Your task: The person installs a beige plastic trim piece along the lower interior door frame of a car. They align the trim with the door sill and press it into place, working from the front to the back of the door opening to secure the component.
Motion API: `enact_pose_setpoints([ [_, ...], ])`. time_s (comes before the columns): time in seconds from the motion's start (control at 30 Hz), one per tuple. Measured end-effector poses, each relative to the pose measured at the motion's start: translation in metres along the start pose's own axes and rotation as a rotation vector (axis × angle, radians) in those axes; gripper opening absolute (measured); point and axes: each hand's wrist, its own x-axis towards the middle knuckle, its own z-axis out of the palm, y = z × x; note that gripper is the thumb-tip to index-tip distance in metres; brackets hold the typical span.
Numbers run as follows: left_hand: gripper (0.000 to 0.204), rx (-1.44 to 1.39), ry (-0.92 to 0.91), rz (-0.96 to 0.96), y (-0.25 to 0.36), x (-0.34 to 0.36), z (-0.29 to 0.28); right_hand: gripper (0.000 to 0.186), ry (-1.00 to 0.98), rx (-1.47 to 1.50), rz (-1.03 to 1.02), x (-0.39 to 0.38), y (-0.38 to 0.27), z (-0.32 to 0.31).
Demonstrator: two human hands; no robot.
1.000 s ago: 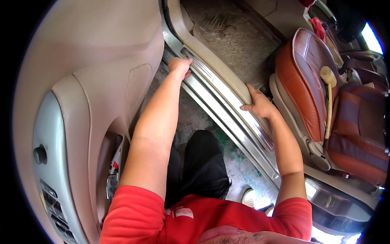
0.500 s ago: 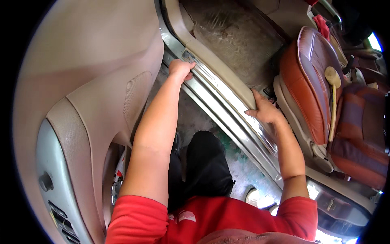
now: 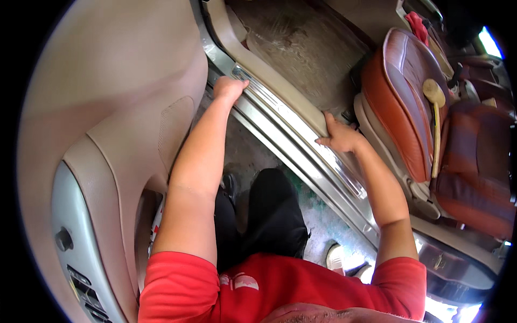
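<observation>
My left hand (image 3: pixel 230 87) grips the upper end of the car's door sill, at a long, shiny metal trim plate (image 3: pixel 280 110) along a beige plastic sill trim (image 3: pixel 299 102); its fingers curl around the edge, partly hidden. My right hand (image 3: pixel 337 133) is farther down the same trim, fingers over the beige plastic and thumb spread across the metal plate, gripping it. Below the plate runs the bare silver sill (image 3: pixel 269 142). A pale mallet (image 3: pixel 433 92) with a long handle lies on the brown-and-red leather seat (image 3: pixel 398 70) to the right.
The open beige door (image 3: pixel 107 81) fills the left, with switches on its armrest. A floor mat (image 3: pixel 301 37) lies inside the car and a red cloth (image 3: pixel 417 27) hangs behind the seat. My knees are over the stained ground (image 3: pixel 318 210) below the sill, where light shoes show.
Both hands stay on the sill trim with little change in grip. The whole view has shifted slightly, so the sill, seat and hands appear a little higher and further left.
</observation>
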Motion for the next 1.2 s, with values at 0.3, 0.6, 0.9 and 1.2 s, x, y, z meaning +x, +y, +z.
enact_pose_setpoints([
  [0.3,0.04,0.708,0.286,1.189,0.03,0.014,0.082,0.093,0.001,-0.068,-0.01,0.014,0.021,-0.005],
  [0.6,0.038,0.889,0.399,1.278,0.001,0.051,0.066,0.067,-0.354,0.51,0.135,-0.056,0.105,-0.01],
  [0.9,0.037,0.842,0.35,1.362,0.0,0.059,0.075,0.08,0.15,0.115,0.19,-0.141,0.123,0.063],
  [1.2,0.038,0.85,0.283,1.325,0.002,0.052,0.066,0.082,0.519,0.124,0.377,-0.142,0.089,0.1],
])
